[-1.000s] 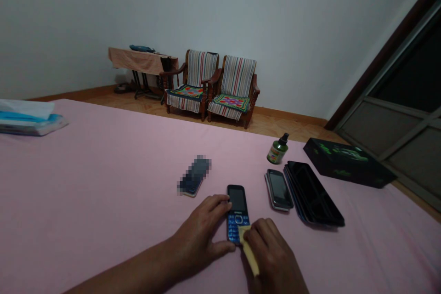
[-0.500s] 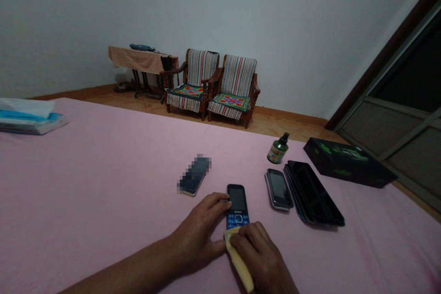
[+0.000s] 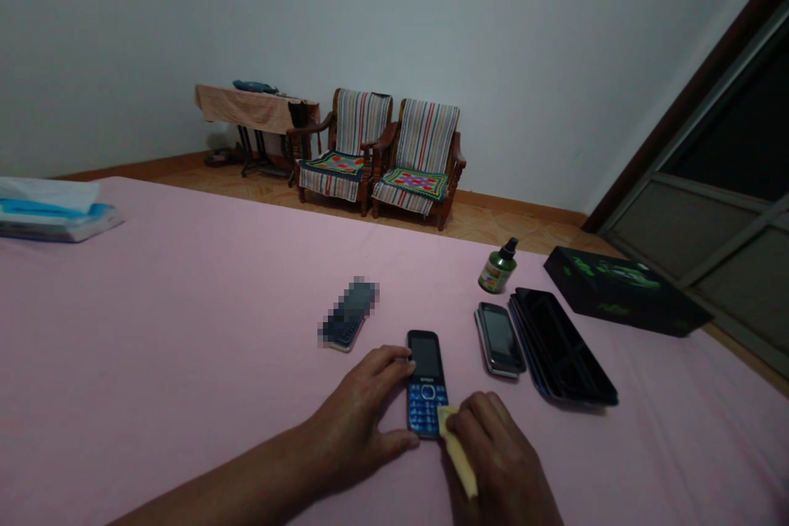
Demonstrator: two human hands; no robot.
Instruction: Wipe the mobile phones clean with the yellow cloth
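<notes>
A black keypad phone [image 3: 427, 382] with blue keys lies face up on the pink cloth. My left hand [image 3: 363, 403] steadies it, fingertips on its upper left edge and thumb at its lower left corner. In my right hand [image 3: 493, 444] is a folded yellow cloth [image 3: 457, 452], pinched between thumb and fingers. One end of that cloth touches the phone's lower right edge. Beyond my left hand lies another phone [image 3: 349, 316], partly blurred out by pixelation.
To the right lie a small stack of phones [image 3: 500, 339] and a stack of black tablets or large phones [image 3: 564, 349]. Behind them stand a green spray bottle [image 3: 496, 269] and a black box [image 3: 622, 292]. A white and blue packet [image 3: 55, 214] sits far left.
My right hand has moved the yellow cloth rightward, off the keys to the phone's right edge, uncovering the lower keypad. My left hand stays at the phone.
</notes>
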